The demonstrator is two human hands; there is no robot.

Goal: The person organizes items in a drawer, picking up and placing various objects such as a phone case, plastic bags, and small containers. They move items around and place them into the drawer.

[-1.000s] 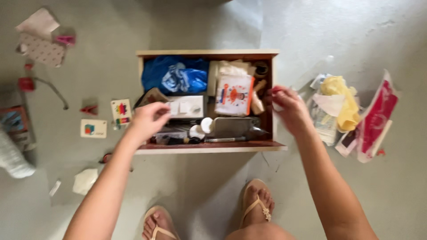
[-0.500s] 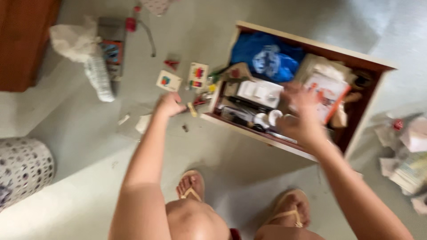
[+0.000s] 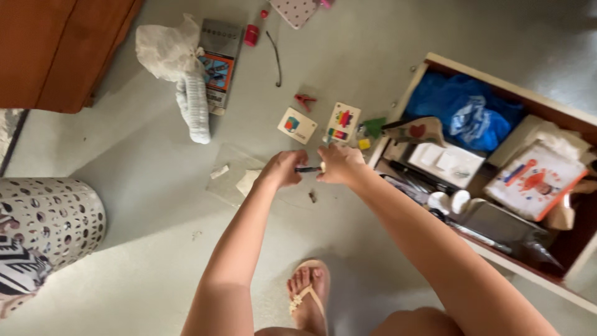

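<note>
**Head view: two hands grip a small pen-like stick over the floor beside an open drawer**

Head camera looks straight down at a grey floor. Both arms reach forward and meet in the middle of the frame. The left hand [image 3: 283,169] and the right hand [image 3: 339,164] each pinch one end of a short dark stick [image 3: 308,168], perhaps a pen or marker; what it is exactly is too small to tell. Fingers of both hands are curled closed around its ends, and the stick lies level between them, above the floor.

Just right of the hands sits a wooden drawer [image 3: 398,102] set on the floor, packed with a blue plastic bag [image 3: 466,109], white cards, an orange-and-white booklet [image 3: 535,180] and other odds and ends. Ahead of the hands lie two small picture cards [image 3: 297,125], a red clip [image 3: 305,100] and a yellow cube [image 3: 364,144]. Further off are a crumpled white cloth [image 3: 186,87] and a printed box [image 3: 219,59]. A perforated white stool [image 3: 53,214] stands at the left. One sandalled foot [image 3: 309,295] shows below.

Judging by the grip, the step in hand looks like pulling the stick apart or uncapping it. That would call for a firm hold at both ends and a straight pull outward.
</note>
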